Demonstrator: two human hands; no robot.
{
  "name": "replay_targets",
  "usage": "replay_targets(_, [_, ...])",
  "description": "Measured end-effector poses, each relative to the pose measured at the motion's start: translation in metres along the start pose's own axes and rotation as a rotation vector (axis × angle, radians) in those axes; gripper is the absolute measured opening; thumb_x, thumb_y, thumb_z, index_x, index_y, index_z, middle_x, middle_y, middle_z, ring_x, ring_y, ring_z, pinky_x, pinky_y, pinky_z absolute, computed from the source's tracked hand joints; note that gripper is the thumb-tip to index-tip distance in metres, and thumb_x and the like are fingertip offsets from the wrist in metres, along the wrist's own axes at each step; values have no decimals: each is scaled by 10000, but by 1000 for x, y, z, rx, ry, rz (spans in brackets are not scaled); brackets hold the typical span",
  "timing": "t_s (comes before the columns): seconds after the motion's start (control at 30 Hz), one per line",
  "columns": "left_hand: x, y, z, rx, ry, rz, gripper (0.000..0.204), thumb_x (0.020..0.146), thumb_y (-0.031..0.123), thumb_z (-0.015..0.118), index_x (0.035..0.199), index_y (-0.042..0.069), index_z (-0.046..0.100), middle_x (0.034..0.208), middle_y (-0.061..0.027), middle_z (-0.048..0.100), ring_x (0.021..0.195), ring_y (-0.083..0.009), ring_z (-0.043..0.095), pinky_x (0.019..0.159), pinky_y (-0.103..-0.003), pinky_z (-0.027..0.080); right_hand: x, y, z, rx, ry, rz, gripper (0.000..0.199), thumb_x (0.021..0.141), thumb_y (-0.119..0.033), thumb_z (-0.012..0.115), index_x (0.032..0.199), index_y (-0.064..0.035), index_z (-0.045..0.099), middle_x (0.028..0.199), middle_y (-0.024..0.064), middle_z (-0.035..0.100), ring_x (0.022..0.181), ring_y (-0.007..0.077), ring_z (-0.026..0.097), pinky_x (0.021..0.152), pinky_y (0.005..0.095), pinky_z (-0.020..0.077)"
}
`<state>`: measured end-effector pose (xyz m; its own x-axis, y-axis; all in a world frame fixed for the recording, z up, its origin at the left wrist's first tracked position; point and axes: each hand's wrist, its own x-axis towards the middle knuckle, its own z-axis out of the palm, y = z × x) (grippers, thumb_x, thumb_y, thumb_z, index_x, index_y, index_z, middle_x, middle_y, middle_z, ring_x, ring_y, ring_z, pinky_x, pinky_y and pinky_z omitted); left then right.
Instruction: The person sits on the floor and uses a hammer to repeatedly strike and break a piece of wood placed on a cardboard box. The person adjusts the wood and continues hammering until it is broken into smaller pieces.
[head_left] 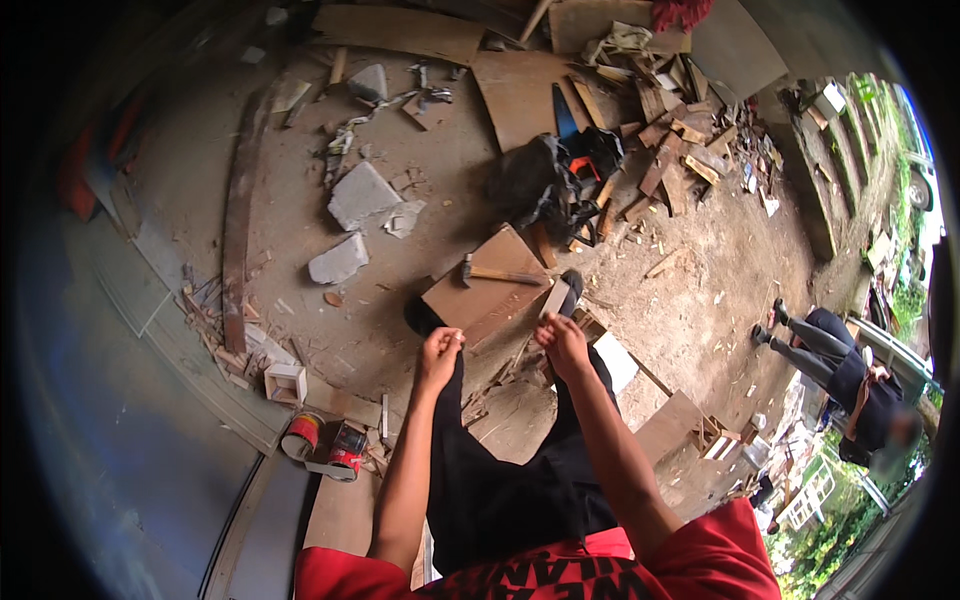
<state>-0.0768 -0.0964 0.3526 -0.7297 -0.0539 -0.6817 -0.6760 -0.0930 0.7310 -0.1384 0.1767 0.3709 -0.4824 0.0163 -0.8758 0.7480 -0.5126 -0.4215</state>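
My left hand (441,357) is above my left knee, its thumb and fingers closed in a pinch. Whatever it pinches is too small to make out. My right hand (564,345) is curled above my right knee. A short pale strip of wood (556,298) meets its fingertips and appears to be held there. Just beyond both hands, by my feet, lies a brown wooden board or box (490,285). On top of it rests a hammer (500,274), its head to the left and its wooden handle pointing right.
Broken concrete blocks (362,196) lie ahead on the left. A black plastic bag (535,180) and a handsaw (564,112) are farther off, beside heaped wood scraps (675,165). Paint cans (347,448) and a small wooden box (286,384) stand left. Another person (840,370) is at right.
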Motion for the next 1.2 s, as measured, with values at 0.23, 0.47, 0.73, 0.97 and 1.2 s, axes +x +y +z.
replay_targets(0.23, [89,-28,160,391,84,332,121,923,157,665,919,38,646,781,-148,680,713,-277,692,639,-374,526,159,-83,-111,196,20,-45,192,1001,-181,614,1081,-8,588,927,126,685,926,247,698,837,354,591])
replay_targets(0.47, [222,-69,296,178,110,269,162,969,171,641,1016,19,669,831,-89,704,776,-170,688,693,-308,539,341,-110,-335,340,299,23,233,999,-141,592,1151,31,554,1059,168,655,984,295,675,874,365,605])
replay_targets(0.73, [295,-78,309,11,8,302,183,1012,168,600,1084,13,666,973,-39,704,876,-89,639,796,-251,508,438,-174,-446,289,623,-664,609,950,-413,685,1298,34,462,1220,233,610,1098,313,662,880,382,588])
replay_targets(0.97, [287,-70,237,-251,422,800,158,1015,107,586,1080,-26,640,922,-89,695,889,-123,642,813,-267,518,406,-142,-136,-232,-248,-950,254,1042,-245,575,1080,5,602,850,59,640,672,95,606,612,233,500])
replay_targets(1.2, [231,-26,158,-304,940,811,296,993,252,651,1138,-6,660,719,-36,625,541,-73,542,444,-222,406,353,-145,-2,-432,-839,-1050,178,996,-184,650,1001,-7,633,771,6,617,673,74,584,591,231,492])
